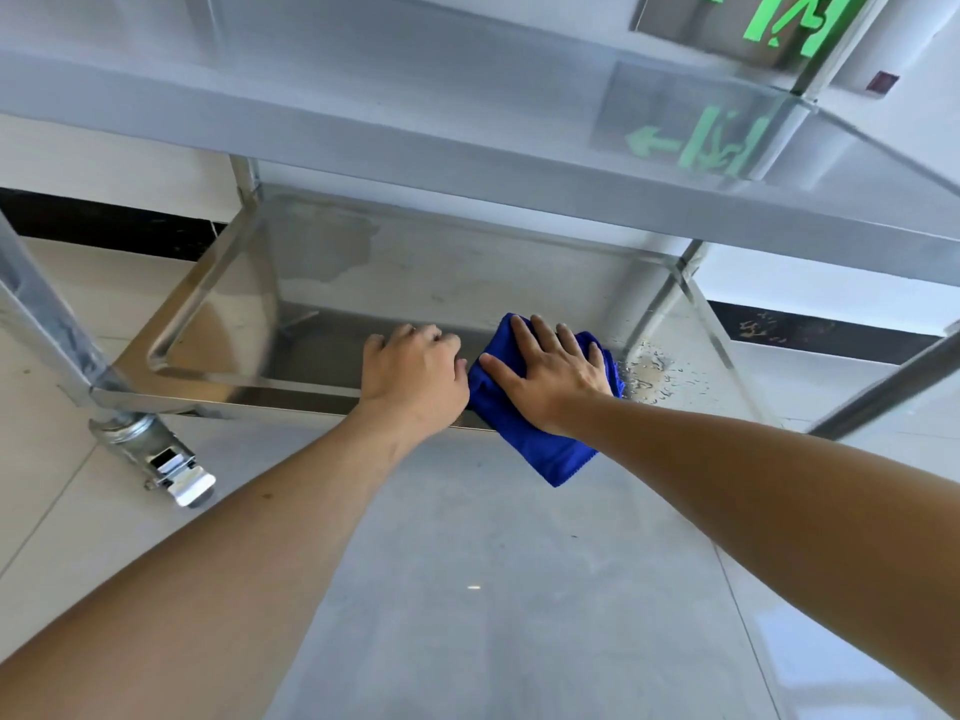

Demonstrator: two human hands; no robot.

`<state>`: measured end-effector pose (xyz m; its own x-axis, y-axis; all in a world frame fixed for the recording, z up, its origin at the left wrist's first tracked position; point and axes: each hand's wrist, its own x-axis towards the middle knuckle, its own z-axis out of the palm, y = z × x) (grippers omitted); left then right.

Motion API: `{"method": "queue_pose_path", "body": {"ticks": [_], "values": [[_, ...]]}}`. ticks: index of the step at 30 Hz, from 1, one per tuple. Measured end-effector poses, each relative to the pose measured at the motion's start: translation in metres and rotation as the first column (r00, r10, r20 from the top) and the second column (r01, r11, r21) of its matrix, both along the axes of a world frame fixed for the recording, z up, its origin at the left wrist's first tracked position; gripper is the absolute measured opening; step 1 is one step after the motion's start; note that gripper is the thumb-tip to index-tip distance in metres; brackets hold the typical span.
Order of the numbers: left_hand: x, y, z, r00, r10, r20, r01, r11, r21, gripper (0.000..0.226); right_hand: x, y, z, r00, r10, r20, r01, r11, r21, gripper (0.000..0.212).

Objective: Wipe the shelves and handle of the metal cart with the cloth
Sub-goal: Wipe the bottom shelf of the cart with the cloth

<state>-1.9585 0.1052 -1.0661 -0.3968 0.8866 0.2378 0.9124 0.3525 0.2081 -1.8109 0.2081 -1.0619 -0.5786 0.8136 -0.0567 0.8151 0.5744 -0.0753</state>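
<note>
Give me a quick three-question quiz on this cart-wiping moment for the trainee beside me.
1. True or false: the right hand lies flat on the blue cloth, fingers spread.
2. Which shelf is being wiped? A) upper shelf B) bottom shelf C) neither
3. Fill in: the left hand grips the shelf's front ____.

Key:
1. True. The cloth is pressed over the front rim.
2. B. Both hands are at the bottom shelf, below the upper shelf.
3. Rim; its fingers curl over the edge beside the cloth. Water droplets show to the right of the cloth.
</note>
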Motion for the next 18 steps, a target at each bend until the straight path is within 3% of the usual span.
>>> {"method": "queue_pose_path", "body": {"ticks": [18], "values": [[0.004,0.006,-0.004,0.993,0.031,-0.117,-0.012,0.987,0.16,0.026,-0.105,0.156,0.0,0.979,-0.193,-0.06,0.195,0.98,0.043,0.095]]}}
